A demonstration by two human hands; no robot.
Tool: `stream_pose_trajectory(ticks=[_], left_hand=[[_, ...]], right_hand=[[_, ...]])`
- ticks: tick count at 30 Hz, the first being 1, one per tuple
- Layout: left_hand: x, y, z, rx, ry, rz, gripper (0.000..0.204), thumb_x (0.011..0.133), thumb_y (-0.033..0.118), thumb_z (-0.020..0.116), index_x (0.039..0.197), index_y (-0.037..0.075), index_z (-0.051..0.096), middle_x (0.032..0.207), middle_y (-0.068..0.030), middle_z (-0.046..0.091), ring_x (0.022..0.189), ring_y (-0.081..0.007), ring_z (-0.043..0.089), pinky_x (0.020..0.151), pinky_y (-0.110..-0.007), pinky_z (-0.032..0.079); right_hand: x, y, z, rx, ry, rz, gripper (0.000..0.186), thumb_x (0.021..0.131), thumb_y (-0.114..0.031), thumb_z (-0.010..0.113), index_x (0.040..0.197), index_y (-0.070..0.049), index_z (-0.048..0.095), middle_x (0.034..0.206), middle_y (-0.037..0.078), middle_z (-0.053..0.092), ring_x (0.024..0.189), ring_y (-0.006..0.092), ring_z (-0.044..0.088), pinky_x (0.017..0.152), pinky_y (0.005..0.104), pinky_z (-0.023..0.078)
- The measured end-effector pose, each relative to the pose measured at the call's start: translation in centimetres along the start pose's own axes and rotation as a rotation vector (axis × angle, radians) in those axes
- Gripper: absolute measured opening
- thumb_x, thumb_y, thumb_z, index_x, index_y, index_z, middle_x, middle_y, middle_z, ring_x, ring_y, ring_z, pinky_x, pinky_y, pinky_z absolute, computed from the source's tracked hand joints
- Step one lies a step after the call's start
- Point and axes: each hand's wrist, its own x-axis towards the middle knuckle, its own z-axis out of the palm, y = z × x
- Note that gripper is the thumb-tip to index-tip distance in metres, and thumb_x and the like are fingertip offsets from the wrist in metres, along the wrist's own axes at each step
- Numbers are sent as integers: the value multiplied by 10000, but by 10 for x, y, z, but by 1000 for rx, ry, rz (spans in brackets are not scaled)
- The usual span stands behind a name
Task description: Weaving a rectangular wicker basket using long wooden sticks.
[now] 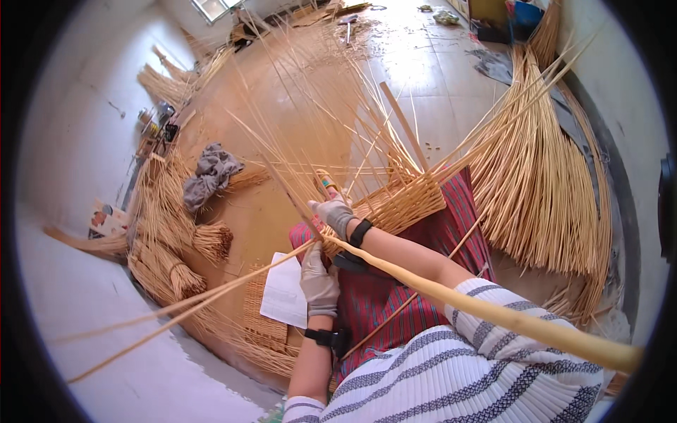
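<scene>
A half-woven wicker basket (403, 204) rests on the red striped cloth over my lap, long pale rods rising from its rim. My left hand (319, 283), in a pale work glove, is closed at the basket's near left corner, where rods cross. Just above it my right hand (334, 211), also gloved, grips the left end of the woven wall; colourful tape wraps one of its fingers. A thick peeled rod (493, 314) runs from that corner under my right forearm to the lower right. Two thinner rods (190, 309) stretch from it to the lower left. My palms' undersides are hidden.
Bundled rods (536, 190) lean along the right wall; more bundles (166, 233) lie at left beside a grey cloth (213, 175). A white sheet (284, 290) lies over a woven panel (262, 321) on the floor. A flat wooden slat (403, 123) stands up from the basket.
</scene>
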Motion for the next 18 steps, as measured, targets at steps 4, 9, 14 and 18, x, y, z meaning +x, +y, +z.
stream_pose_trajectory(ticks=[4,9,14,18], left_hand=[[0,-5,10,47,-4,9,549,790,-24,750,1311,29,586,1248,-174,656,1074,-304,670,934,-379,546],[-6,-5,18,-648,99,-466,478,892,8,726,1336,10,549,1110,-114,717,943,-173,705,829,-303,569],[9,31,-2,-243,31,-282,471,889,48,742,1321,15,559,1029,-92,737,869,-158,709,770,-298,566],[9,27,-6,83,-57,-237,396,891,265,738,1197,47,614,908,-131,741,820,-279,731,686,-391,550]], right_hand=[[-3,7,4,-48,284,-102,749,848,-275,762,1512,-158,434,1249,159,639,1129,299,590,1025,356,420],[-25,-9,-10,287,128,-435,551,898,-229,716,1387,-100,497,1148,161,653,961,289,634,861,368,508],[-54,-64,-38,238,55,-620,225,980,-228,622,1090,-32,606,859,166,684,760,294,626,745,352,504],[-74,-95,-68,171,-256,-362,365,990,-338,619,1122,3,627,916,207,691,867,347,660,819,383,519]])
